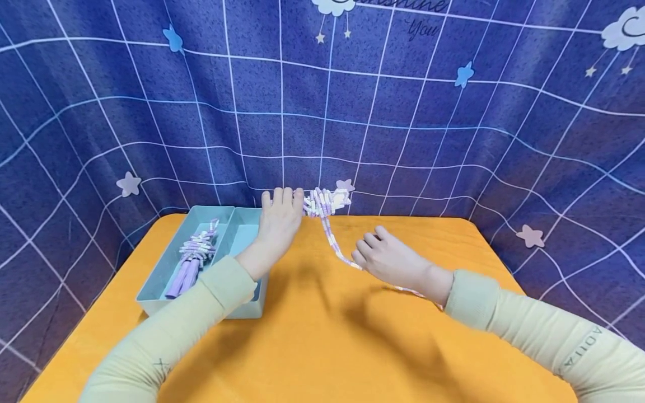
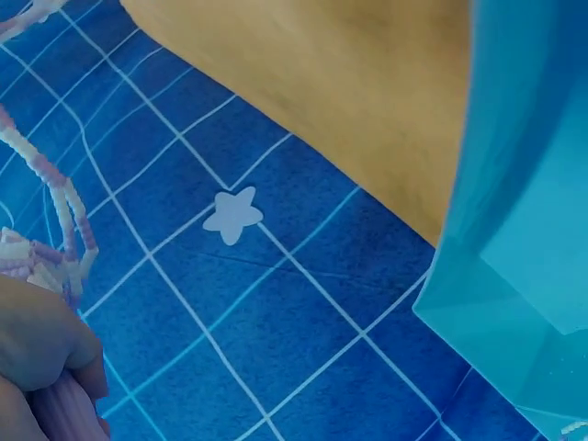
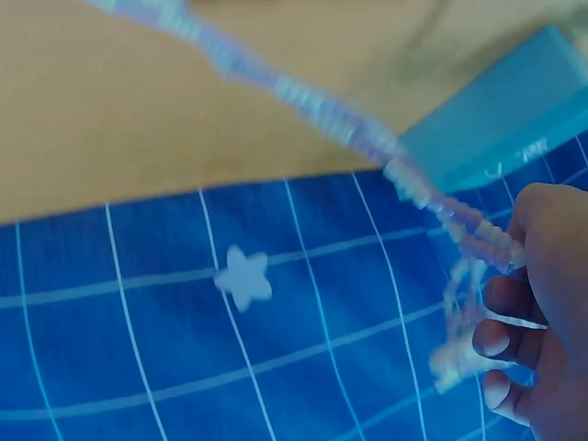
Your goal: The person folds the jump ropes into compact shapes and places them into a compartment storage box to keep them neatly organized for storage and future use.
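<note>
My left hand [image 1: 279,215] is raised at the table's far edge and grips a bundled purple-and-white beaded skipping rope [image 1: 325,202]. In the left wrist view this left hand [image 2: 37,363] closes round a pink handle, with bead loops [image 2: 66,209] beside it. One strand [image 1: 332,242] runs down across the orange table [image 1: 312,336] and passes under my right hand [image 1: 385,254], whose fingers are curled over it. In the right wrist view the blurred strand [image 3: 303,96] leads to my right hand's curled fingers [image 3: 514,340].
A light-blue two-compartment tray [image 1: 229,310] stands at the table's left. A second beaded rope with purple handles [image 1: 194,254] lies in its left compartment. A blue grid-patterned cloth [image 1: 403,112] with stars hangs closely round the table.
</note>
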Available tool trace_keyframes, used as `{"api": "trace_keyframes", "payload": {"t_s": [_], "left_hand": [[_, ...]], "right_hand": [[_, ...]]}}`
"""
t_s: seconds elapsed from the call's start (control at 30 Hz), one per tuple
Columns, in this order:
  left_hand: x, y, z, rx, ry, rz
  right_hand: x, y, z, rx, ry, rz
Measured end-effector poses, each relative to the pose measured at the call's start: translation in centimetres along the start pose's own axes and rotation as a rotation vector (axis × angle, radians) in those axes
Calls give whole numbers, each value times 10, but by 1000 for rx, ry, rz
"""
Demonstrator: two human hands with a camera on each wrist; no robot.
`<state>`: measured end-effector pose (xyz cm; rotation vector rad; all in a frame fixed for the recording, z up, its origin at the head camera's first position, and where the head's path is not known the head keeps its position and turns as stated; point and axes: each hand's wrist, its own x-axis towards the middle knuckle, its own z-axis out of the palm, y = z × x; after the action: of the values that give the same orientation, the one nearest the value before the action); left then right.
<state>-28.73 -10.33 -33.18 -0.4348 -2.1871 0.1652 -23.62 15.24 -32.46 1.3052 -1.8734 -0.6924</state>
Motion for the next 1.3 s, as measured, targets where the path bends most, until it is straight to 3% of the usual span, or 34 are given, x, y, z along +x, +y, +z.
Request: {"api": "trace_keyframes", "payload": {"t_s": [0.17, 0.3, 0.57, 0.93, 1.03, 1.17, 1.3], "left_hand": [[-3, 0, 5, 21, -78, 57], [-6, 5, 6, 42, -92, 98], [-10, 18, 4, 31, -53, 189], [-16, 36, -9, -15, -16, 355], [-17, 41, -13, -50, 13, 392], [-17, 49, -20, -111, 106, 450], [-17, 54, -28, -109, 173, 482]], "right_hand": [[7, 20, -14, -39, 42, -6], [12, 35, -24, -54, 62, -19], [24, 61, -45, -71, 76, 6], [34, 90, -51, -128, 138, 17], [35, 98, -50, -129, 123, 12], [32, 108, -44, -116, 118, 7], [28, 114, -36, -105, 127, 5]]}}
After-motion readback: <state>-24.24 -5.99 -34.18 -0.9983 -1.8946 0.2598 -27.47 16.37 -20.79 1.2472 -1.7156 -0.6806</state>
